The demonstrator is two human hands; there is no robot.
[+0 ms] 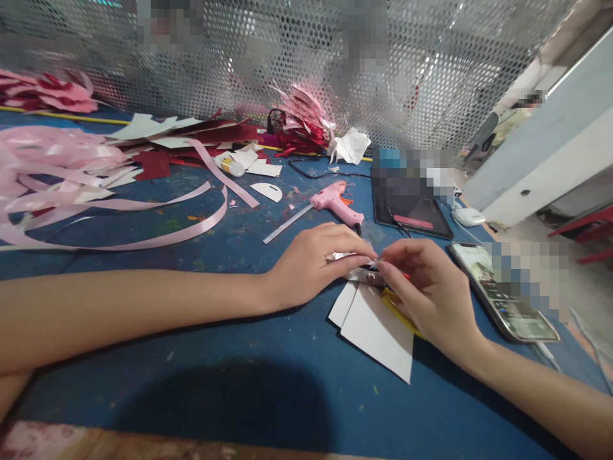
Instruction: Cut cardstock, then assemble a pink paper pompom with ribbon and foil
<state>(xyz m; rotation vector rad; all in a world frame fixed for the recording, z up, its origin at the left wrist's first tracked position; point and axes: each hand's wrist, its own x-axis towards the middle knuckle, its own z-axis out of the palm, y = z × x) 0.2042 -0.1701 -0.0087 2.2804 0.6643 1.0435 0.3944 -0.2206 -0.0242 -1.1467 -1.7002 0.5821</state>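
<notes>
My left hand [311, 265] is closed, thumb and fingers pinching a small shiny, whitish piece [341, 256] whose kind I cannot make out. The fingertips of my right hand [431, 287] meet it from the other side in a pinch, hiding what is between them. Under both hands lie scissors with a yellow handle [400, 312], their metal pivot showing; the right hand partly covers them. Beneath the scissors are white card pieces [378, 329]. Just beyond my left hand rests a pink glue gun [335, 198] with a clear glue stick [287, 223] behind it.
Pink ribbon [186, 227] loops over the left of the blue table [191, 383]. Red and white paper scraps [201, 134] are piled at the back. A tablet [412, 198], a phone [502, 294] and a white earbud case [469, 216] lie right. A perforated metal panel [297, 57] stands behind.
</notes>
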